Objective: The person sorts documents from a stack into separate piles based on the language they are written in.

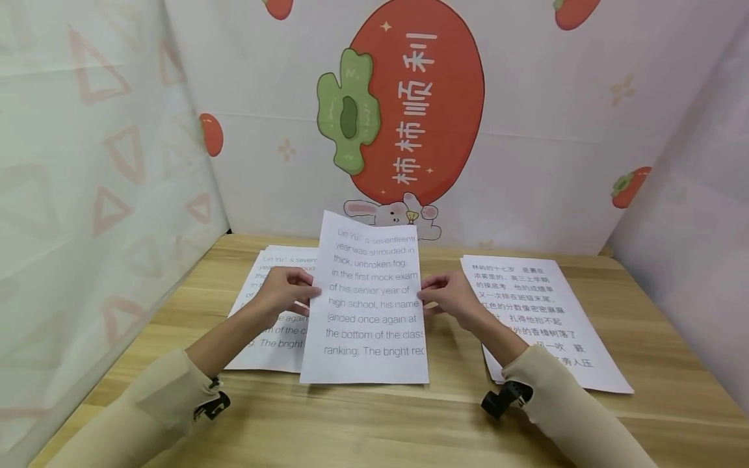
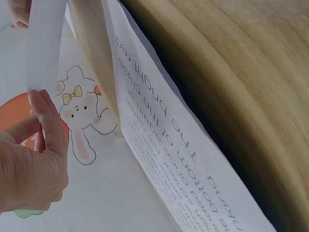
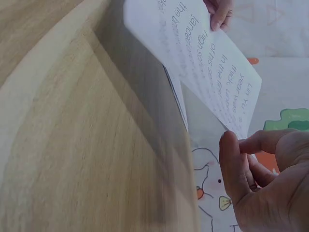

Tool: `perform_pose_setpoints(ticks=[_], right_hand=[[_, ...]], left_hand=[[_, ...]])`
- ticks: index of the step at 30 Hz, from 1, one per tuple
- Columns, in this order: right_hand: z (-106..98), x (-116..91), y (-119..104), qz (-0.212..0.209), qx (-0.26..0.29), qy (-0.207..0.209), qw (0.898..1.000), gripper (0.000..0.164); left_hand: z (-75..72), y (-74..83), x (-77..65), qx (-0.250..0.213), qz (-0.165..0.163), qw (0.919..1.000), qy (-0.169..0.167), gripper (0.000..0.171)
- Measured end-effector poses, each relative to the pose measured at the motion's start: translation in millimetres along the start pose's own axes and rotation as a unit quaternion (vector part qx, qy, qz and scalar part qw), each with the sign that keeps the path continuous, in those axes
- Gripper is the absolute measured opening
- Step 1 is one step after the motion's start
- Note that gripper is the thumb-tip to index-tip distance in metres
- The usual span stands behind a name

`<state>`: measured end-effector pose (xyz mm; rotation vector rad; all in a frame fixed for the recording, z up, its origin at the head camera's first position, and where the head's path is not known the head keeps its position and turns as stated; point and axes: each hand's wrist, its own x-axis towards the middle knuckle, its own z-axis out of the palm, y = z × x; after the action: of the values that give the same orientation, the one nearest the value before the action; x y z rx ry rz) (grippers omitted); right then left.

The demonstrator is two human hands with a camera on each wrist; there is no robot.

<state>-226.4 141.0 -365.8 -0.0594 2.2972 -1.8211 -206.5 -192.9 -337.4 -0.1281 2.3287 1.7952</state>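
A sheet of paper printed with large English text is held up, slightly bowed, in the middle of the head view. My left hand pinches its left edge between thumb and fingers; my right hand pinches the right edge. In the left wrist view the left hand grips the sheet's border. The right wrist view has the right hand at the paper's edge. Behind the left hand lies a stack of English-printed sheets, partly covered by the raised one.
On the right of the wooden table lies a stack of sheets with Chinese text, partly under the right forearm. A white backdrop with a large persimmon drawing stands behind the table, and curtains hang at the sides.
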Motion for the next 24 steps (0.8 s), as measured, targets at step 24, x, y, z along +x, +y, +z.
perform_pose_setpoints(ticks=[24], right_hand=[[73.7,31.6,-10.4,0.022,0.153,-0.104,0.982,0.044]], left_hand=[[-73.8,-20.6,3.1,0.090,-0.041,0.9910,0.090,0.051]])
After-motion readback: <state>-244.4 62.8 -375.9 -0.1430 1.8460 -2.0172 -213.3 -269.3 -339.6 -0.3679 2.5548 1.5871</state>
